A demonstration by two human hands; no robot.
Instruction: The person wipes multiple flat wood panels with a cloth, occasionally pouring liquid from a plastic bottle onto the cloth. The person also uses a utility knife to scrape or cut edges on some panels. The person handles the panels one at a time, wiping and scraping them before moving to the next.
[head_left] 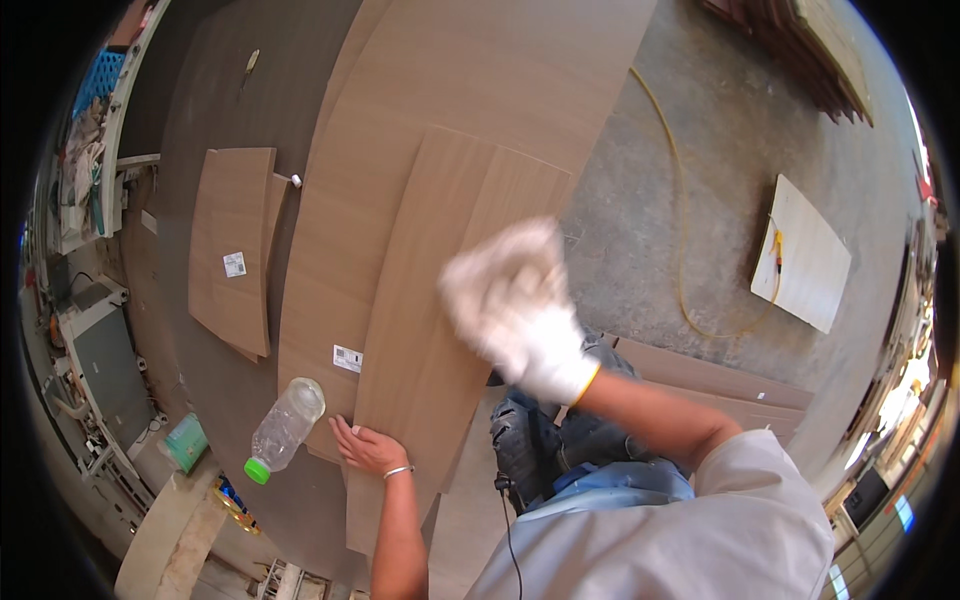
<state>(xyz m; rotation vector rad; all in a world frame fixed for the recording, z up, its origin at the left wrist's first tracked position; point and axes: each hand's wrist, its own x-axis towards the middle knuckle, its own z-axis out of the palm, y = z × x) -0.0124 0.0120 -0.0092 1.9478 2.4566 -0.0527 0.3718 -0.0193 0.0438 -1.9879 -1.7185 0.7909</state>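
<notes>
A long brown wood-grain panel (425,290) lies at a slant on a larger brown board (340,250). My bare left hand (372,450) rests on the panel's near left edge, fingers stretched out and holding nothing. Over the panel's right edge, my right hand (525,320) in a white glove is smeared by motion. It appears closed on a bunched whitish cloth (500,265); the separate fingers are blurred. Just left of my left hand lies a clear plastic bottle (288,428) with a green cap. A white label (347,358) sticks to the larger board.
Smaller labelled panels (230,260) and a cutter-like tool (250,68) lie on the dark surface at left. A yellow hose (680,200) curves across the concrete floor toward a white board (805,260). Stacked panels (800,50) stand far right; another brown panel (710,375) lies beside my legs.
</notes>
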